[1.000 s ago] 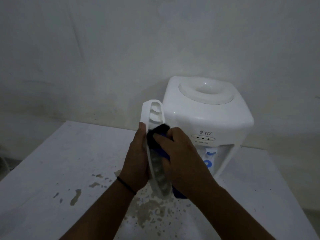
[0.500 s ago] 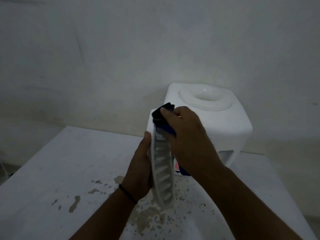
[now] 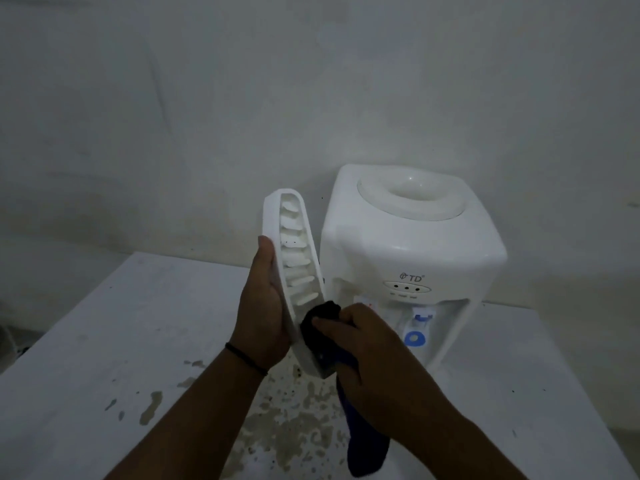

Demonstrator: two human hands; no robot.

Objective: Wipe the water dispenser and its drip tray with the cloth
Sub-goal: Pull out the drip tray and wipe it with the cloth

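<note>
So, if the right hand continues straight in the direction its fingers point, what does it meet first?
The right hand points left, pressing the cloth against the drip tray. It meets the tray at once; behind it lies the left hand.

Water dispenser [image 3: 412, 258] stands at the rear of the surface [image 3: 104, 341], against the wall [image 3: 207, 98]. Drip tray [image 3: 294, 258], held upright, lies left of it; cloth [image 3: 320, 327] touches the tray's lower part.
</note>
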